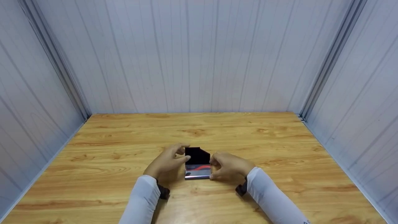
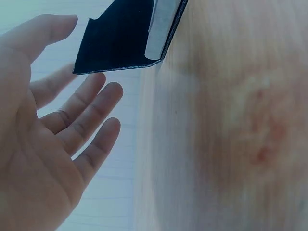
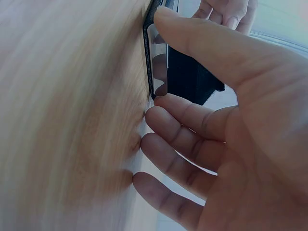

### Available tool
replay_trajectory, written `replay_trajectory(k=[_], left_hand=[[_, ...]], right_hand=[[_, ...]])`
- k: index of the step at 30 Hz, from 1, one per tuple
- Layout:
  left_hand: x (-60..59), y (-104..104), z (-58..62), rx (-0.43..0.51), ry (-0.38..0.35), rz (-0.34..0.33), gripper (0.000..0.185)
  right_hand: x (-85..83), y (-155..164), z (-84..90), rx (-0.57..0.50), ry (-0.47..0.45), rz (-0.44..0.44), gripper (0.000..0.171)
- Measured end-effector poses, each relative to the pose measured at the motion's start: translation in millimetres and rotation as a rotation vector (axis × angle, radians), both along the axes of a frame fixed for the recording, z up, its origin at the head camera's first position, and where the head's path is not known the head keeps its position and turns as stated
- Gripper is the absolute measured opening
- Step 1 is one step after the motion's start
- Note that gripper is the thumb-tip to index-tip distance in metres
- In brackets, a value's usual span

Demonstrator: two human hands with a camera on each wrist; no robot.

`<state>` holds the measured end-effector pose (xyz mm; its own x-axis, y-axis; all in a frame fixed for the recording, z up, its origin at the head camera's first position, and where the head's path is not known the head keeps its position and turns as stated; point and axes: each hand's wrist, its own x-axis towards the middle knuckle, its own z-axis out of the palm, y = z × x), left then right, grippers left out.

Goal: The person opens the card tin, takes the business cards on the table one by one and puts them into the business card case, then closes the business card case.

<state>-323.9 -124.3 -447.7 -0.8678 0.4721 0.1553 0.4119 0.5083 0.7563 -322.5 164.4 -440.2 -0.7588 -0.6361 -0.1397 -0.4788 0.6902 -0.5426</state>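
A small business card case [image 1: 198,171] lies on the table with its black lid [image 1: 197,155] raised at the back. A grey surface with a red stripe shows in its base, and a shiny metal side [image 3: 159,62] faces the right wrist camera. My right hand [image 1: 231,164] holds the base by its right end, thumb at the near corner and index finger at the far corner. The other right fingertips [image 3: 155,147] rest by the tabletop. At the lid's left edge is my left hand [image 1: 169,160], its thumb in front and its loosely spread fingers behind.
The wood-grain table [image 1: 124,133] extends around both hands. Pale panelled walls [image 1: 199,56] stand behind it and on both sides. A dark wrist camera [image 1: 163,192] hangs under the left sleeve, another dark camera [image 1: 241,189] under the right.
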Motion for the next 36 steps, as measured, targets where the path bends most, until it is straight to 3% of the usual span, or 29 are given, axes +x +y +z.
replay_trajectory(k=[10,21,28,36], left_hand=[[4.0,2.7,4.6,0.015,0.012,0.036,0.023],[6.7,3.1,6.2,-0.003,-0.082,-0.032,0.017],[7.0,4.6,7.1,0.000,-0.121,-0.144,0.008],[8.1,8.9,5.8,-0.086,-0.126,-0.186,0.017]], right_hand=[[-1.4,0.1,-1.2,-0.024,-0.038,-0.024,0.063],[-2.8,0.6,-0.8,-0.015,-0.057,-0.021,0.077],[-2.2,1.2,-0.9,-0.009,-0.067,-0.029,0.062],[-4.6,-1.2,-3.5,-0.006,0.026,0.024,0.047]])
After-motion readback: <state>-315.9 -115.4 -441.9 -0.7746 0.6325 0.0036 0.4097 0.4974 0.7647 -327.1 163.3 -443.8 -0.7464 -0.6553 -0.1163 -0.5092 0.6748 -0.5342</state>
